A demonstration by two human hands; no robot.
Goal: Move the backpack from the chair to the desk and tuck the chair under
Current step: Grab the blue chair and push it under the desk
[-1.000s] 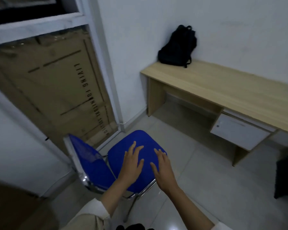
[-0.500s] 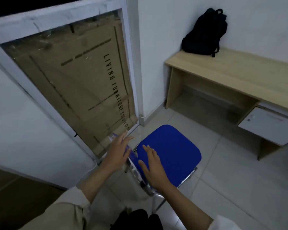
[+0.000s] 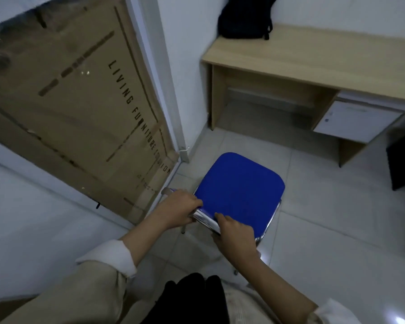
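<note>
Left hand (image 3: 178, 208), just below centre of the frame, curled over the top rail of the blue-cushioned chair with a chrome tube frame (image 3: 240, 195), fingers wrapped on the shiny metal edge of the backrest. Right hand (image 3: 235, 232), slightly lower and to the right, likewise closed on the same rail, fingertips (image 3: 220, 216) pressing over its front side toward the seat. Both forearms reaching up from the bottom of the frame, out of rolled beige sleeves with pale cuffs (image 3: 108, 256).

Blue seat pad just beyond the hands at centre, pointing toward the upper right, standing on the pale grey tiled floor (image 3: 325, 218), well apart from the furniture ahead and not under it.

Further out, in the upper right: light wooden desk with a flat top and side panel (image 3: 313, 57) set against the white wall (image 3: 187, 66), open knee space beneath, a white drawer unit (image 3: 353, 120) hanging under its right part. Black fabric backpack with dangling straps (image 3: 244, 18) resting on the desk's far left corner, leaning against the wall, cut off by the top edge of the frame.

Filling the upper left: large flat brown cardboard carton printed with dark lettering (image 3: 75, 101), leaning behind a white frame. Dark object at the right edge (image 3: 403, 160), too dim to identify.
</note>
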